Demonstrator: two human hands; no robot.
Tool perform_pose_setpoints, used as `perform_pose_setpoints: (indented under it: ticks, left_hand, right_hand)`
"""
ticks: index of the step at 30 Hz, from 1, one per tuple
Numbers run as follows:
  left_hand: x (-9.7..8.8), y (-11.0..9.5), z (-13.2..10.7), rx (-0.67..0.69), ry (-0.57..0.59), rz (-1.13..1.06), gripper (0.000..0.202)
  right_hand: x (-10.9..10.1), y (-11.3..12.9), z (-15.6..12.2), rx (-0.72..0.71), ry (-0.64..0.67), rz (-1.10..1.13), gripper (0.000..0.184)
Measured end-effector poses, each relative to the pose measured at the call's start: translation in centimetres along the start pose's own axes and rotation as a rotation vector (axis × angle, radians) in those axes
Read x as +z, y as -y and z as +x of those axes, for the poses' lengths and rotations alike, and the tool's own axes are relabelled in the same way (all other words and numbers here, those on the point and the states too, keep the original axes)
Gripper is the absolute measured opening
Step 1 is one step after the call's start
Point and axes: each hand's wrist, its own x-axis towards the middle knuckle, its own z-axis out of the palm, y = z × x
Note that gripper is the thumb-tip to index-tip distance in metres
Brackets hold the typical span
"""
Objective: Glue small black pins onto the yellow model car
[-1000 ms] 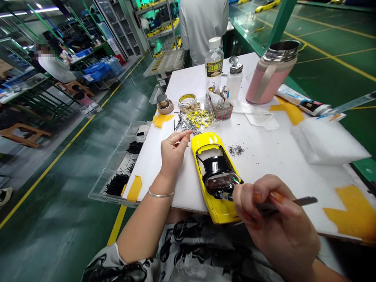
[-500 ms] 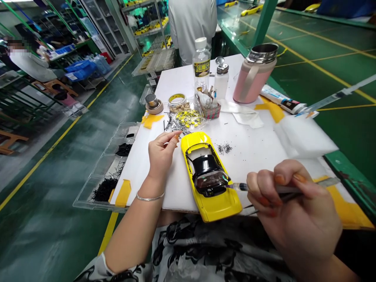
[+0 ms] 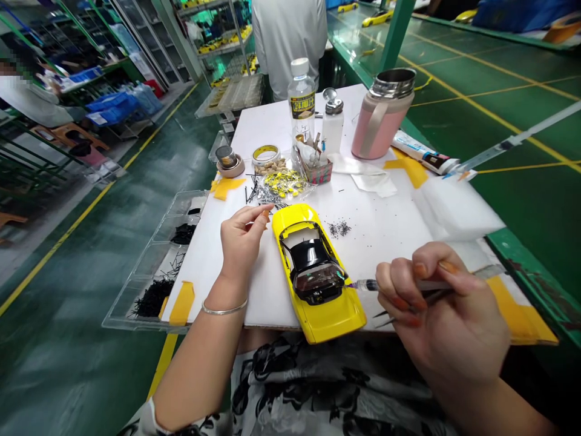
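A yellow model car body (image 3: 313,272) with a black interior lies on the white table (image 3: 390,230) near its front edge. My right hand (image 3: 440,315) is closed round a syringe (image 3: 436,283), and the syringe's tip touches the car's right side by the black cabin. Thin tweezers (image 3: 385,318) also stick out under that hand's fingers. My left hand (image 3: 242,239) rests on the table just left of the car, its thumb and forefinger pinched on a thin dark pin (image 3: 258,221).
Behind the car lie several loose pins and yellow parts (image 3: 281,181), tape rolls (image 3: 265,154), a water bottle (image 3: 301,100), a dispenser bottle (image 3: 333,121), a pink flask (image 3: 381,115) and white foam (image 3: 454,206). A clear parts tray (image 3: 158,266) hangs off the left edge. A person (image 3: 288,36) stands beyond the table.
My right hand has drawn back to the right, so the syringe now lies level with its tip at the car's side. The left hand keeps its pinch.
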Motion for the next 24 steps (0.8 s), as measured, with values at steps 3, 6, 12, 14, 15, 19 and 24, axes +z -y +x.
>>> perform_pose_setpoints:
  ticks: [3, 6, 12, 14, 15, 19, 24]
  left_hand:
    - [0.0, 0.0, 0.0, 0.008, 0.002, 0.002, 0.021]
    - [0.0, 0.1, 0.0, 0.013, 0.007, 0.003, 0.020]
    - [-0.1, 0.1, 0.0, 0.021, 0.011, 0.001, 0.020]
    - [-0.1, 0.1, -0.1, 0.022, 0.011, 0.000, 0.020]
    - [-0.1, 0.1, -0.1, 0.022, 0.010, 0.000, 0.020]
    - [0.0, 0.0, -0.1, 0.025, 0.014, -0.002, 0.020]
    - [-0.1, 0.2, -0.1, 0.029, 0.013, 0.005, 0.019]
  right_hand:
    - [-0.1, 0.0, 0.0, 0.004, -0.003, -0.007, 0.019]
    - [-0.2, 0.0, 0.0, 0.008, -0.007, -0.012, 0.019]
    - [-0.1, 0.1, 0.1, 0.004, 0.000, -0.010, 0.018]
    - [0.0, 0.0, 0.1, 0.000, 0.007, -0.021, 0.019]
    - [0.0, 0.0, 0.1, -0.001, 0.026, -0.034, 0.020]
    - [-0.3, 0.2, -0.1, 0.037, 0.175, -0.174, 0.027]
    - [-1.1, 1.5, 0.4, 0.164, 0.411, -0.429, 0.038]
